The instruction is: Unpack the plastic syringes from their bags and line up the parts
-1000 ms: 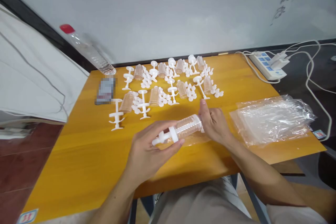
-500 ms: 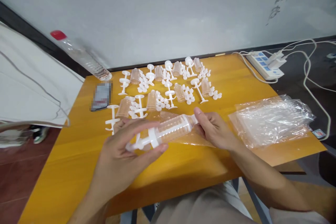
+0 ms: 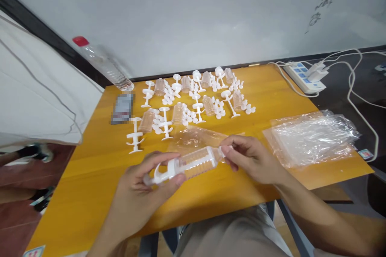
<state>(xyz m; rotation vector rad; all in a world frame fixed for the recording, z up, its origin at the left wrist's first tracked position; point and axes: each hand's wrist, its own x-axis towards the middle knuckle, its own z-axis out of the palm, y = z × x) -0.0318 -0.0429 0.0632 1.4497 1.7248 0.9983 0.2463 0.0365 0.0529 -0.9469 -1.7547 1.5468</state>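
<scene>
Held above the near part of the table is an icing syringe [image 3: 197, 163], with a clear ribbed barrel and a white plunger inside. My left hand [image 3: 147, 188] grips its white collar and plunger end between thumb and fingers. At the other end, my right hand [image 3: 250, 158] pinches the small white nozzle tip [image 3: 224, 151]. A flat clear plastic bag [image 3: 193, 138] lies on the table just behind the syringe. Farther back are rows of white plungers [image 3: 134, 136], clear barrels [image 3: 147, 120] and little piles of white nozzles [image 3: 189, 117].
A stack of clear plastic bags [image 3: 313, 138] lies on the right of the yellow table [image 3: 99, 176]. Behind it sits a power strip [image 3: 304, 78] with cables. At the back left, a red-capped bottle [image 3: 105, 64] leans by a phone [image 3: 123, 108]. Another person's feet show at left.
The syringe has moved slightly down and is more level. My right hand's fingers have shifted around the nozzle end. The camera view has turned a little to the left.
</scene>
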